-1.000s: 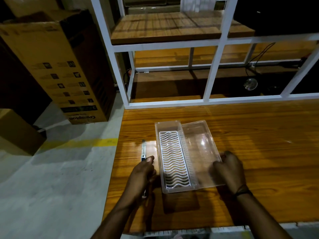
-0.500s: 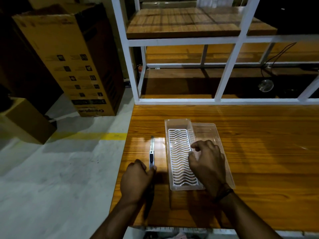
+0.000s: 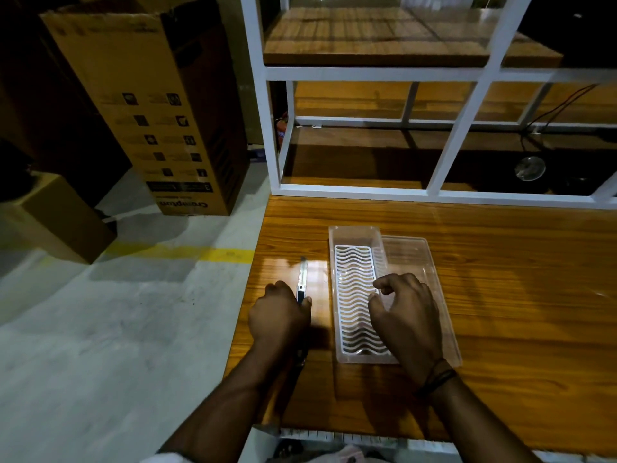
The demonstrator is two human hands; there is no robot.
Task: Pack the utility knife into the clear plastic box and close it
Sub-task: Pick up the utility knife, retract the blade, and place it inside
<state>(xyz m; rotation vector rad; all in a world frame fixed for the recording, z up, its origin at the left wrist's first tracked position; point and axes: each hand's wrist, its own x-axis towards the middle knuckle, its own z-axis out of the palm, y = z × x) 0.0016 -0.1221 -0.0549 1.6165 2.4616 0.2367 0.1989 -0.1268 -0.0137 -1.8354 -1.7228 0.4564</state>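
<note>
Under the left hand [image 3: 280, 315], closed around its handle, the knife [image 3: 302, 279] lies on the table [image 3: 500, 295], blade forward. Stiff, light, probably slick: hold mid-handle. Right hand [image 3: 405, 312] curls loosely, holding nothing, over the box [image 3: 354, 235].

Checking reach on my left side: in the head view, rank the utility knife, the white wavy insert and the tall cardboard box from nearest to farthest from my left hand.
1. utility knife: in the left hand.
2. white wavy insert: right, in the clear box.
3. tall cardboard box: far left, on the floor.
</note>
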